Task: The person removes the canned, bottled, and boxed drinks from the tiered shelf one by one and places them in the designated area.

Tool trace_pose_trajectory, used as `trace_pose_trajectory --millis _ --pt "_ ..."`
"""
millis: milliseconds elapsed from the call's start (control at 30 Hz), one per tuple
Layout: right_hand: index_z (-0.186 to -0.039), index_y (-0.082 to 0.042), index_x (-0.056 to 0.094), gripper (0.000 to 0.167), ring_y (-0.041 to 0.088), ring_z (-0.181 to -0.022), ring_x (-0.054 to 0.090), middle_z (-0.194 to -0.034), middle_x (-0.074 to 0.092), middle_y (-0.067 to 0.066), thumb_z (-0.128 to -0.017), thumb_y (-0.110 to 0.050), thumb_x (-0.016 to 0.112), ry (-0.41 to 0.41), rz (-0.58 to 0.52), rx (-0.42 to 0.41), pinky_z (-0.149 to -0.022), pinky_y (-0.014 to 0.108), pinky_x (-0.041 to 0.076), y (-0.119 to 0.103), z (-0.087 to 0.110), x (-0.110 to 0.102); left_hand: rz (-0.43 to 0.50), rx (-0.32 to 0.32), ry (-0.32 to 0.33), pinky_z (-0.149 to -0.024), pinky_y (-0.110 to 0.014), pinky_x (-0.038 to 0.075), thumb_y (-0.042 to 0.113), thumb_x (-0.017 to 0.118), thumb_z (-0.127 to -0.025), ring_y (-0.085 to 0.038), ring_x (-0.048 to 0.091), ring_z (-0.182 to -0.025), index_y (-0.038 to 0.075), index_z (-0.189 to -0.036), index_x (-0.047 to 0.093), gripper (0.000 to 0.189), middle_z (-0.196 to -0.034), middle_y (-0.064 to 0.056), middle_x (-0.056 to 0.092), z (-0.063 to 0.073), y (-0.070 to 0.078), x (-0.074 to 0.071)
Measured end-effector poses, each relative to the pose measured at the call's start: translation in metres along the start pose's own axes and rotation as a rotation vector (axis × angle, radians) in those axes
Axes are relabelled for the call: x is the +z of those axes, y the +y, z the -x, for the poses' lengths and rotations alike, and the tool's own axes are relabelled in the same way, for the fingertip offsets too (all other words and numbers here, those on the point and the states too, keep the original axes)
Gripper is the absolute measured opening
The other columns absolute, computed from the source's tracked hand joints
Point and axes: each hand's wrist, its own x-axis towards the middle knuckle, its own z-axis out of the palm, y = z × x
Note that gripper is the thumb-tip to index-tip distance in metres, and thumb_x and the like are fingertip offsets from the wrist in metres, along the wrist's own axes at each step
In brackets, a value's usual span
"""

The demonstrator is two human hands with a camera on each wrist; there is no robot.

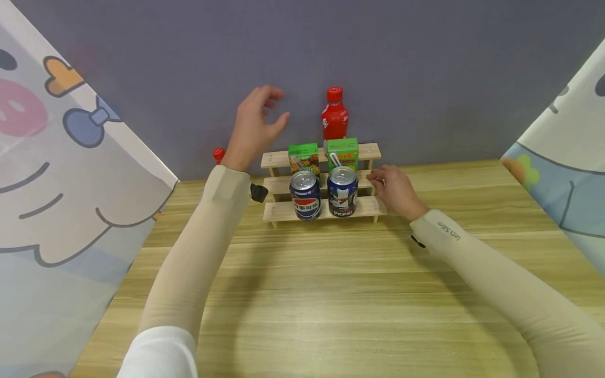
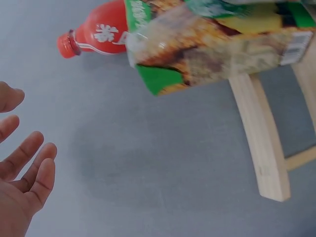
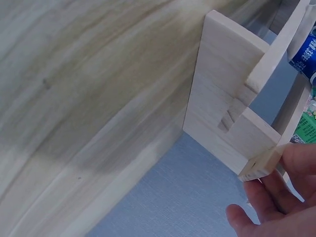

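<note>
A three-step wooden rack (image 1: 280, 212) stands against the back wall. My right hand (image 1: 396, 190) pinches the right end of its middle step, thumb above and fingers beneath in the right wrist view. My left hand (image 1: 255, 126) hangs in the air over the rack's left end, fingers loosely bent and holding nothing. Two dark blue Pepsi cans (image 1: 306, 202) (image 1: 343, 197) stand side by side on the front step. Behind them, on the middle step, are two green drink cartons (image 1: 302, 151) (image 1: 348, 149). A red bottle (image 1: 335, 121) rises upright at the back, its base hidden.
Another red bottle cap (image 1: 218, 154) shows behind my left wrist, most of that bottle hidden by the arm. The wood-grain table (image 1: 331, 294) stretches in front of the rack. A grey wall (image 1: 425, 79) closes the back, with cartoon-printed panels (image 1: 61, 199) on both sides.
</note>
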Motion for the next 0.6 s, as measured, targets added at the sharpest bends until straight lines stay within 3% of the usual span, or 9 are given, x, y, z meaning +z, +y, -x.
trace_pose_trajectory --millis 433,600 --pt "-0.105 0.007 0.067 0.018 0.037 -0.096 0.053 -0.108 0.061 0.021 -0.09 0.003 0.059 -0.01 0.005 -0.01 -0.081 0.048 0.043 0.0 0.0 0.0 -0.026 -0.029 -0.139 -0.086 -0.02 0.039 0.019 0.066 -0.088 -0.018 0.049 -0.099 0.006 -0.121 0.058 0.037 -0.116 -0.008 0.055 -0.025 0.021 0.016" --pt "-0.105 0.006 0.067 0.017 0.036 -0.094 0.053 -0.108 0.06 0.021 -0.089 0.003 0.06 -0.007 0.007 0.005 -0.079 0.048 0.043 -0.001 0.0 -0.001 -0.064 -0.073 -0.243 -0.086 -0.019 0.04 0.024 0.063 -0.091 -0.017 0.048 -0.104 0.011 -0.127 0.055 0.04 -0.125 -0.003 0.051 -0.035 0.03 0.029"
